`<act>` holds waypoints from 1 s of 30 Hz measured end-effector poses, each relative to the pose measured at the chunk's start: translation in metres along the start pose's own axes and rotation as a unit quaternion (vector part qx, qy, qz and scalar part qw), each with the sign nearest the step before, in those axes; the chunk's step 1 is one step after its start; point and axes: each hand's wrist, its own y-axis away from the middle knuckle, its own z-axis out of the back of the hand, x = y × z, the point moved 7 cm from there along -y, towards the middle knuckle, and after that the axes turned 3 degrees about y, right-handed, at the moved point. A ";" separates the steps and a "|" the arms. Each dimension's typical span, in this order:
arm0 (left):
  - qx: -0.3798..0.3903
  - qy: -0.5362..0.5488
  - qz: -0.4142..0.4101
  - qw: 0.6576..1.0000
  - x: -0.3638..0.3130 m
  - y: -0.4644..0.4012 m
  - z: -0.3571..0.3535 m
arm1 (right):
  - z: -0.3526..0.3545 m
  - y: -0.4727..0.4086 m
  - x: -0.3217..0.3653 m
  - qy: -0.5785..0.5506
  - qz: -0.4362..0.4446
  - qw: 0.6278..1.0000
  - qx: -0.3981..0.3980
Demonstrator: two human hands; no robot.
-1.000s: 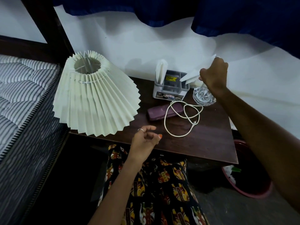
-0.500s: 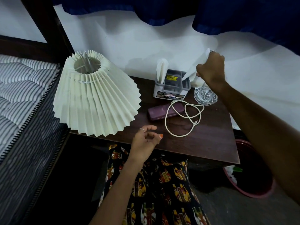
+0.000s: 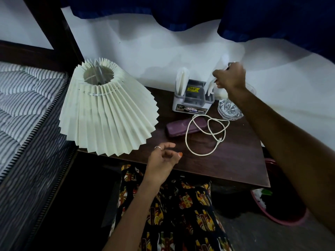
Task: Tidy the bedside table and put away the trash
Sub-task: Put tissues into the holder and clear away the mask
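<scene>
My right hand (image 3: pixel 229 77) is closed on a white paper napkin (image 3: pixel 211 86) whose lower end stands in the right slot of the grey organiser box (image 3: pixel 192 100) at the back of the dark wooden bedside table (image 3: pixel 235 160). Another folded napkin (image 3: pixel 181 81) stands in the box's left slot. In front of the box lie a purple case (image 3: pixel 176 127) and a loose white cable (image 3: pixel 204 134). A cut-glass tumbler (image 3: pixel 228 110) stands under my right wrist. My left hand (image 3: pixel 163 156) hovers over the table's front edge, fingers loosely curled, holding nothing.
A pleated cream lampshade (image 3: pixel 107 115) fills the table's left part. A striped mattress (image 3: pixel 20 98) lies to the left. A red bin (image 3: pixel 282 218) with some trash stands on the floor at the right. A blue curtain (image 3: pixel 181 13) hangs above.
My right hand has lifted away from the glass and moved left with the napkin, whose lower end now sits in the organiser's right slot. The left hand has stayed still.
</scene>
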 end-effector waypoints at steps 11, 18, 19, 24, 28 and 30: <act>-0.002 0.005 0.002 1.000 0.001 -0.005 -0.002 | -0.018 0.011 -0.033 0.039 -0.095 0.995 -0.017; -0.002 0.004 -0.001 1.000 0.000 -0.007 -0.001 | -0.017 0.007 -0.042 0.094 -0.070 0.993 -0.029; -0.003 0.003 -0.001 1.000 0.000 -0.007 -0.001 | -0.018 0.008 -0.042 0.107 -0.066 0.992 -0.024; -0.005 -0.003 -0.001 1.000 0.002 -0.009 -0.002 | -0.029 0.019 -0.038 0.142 -0.046 0.989 0.010; -0.007 -0.011 -0.001 1.000 0.003 -0.011 -0.003 | -0.027 0.024 -0.038 0.126 -0.031 0.992 -0.003; -0.008 -0.012 -0.004 1.000 0.003 -0.012 -0.003 | -0.023 0.030 -0.033 0.125 -0.015 0.992 -0.006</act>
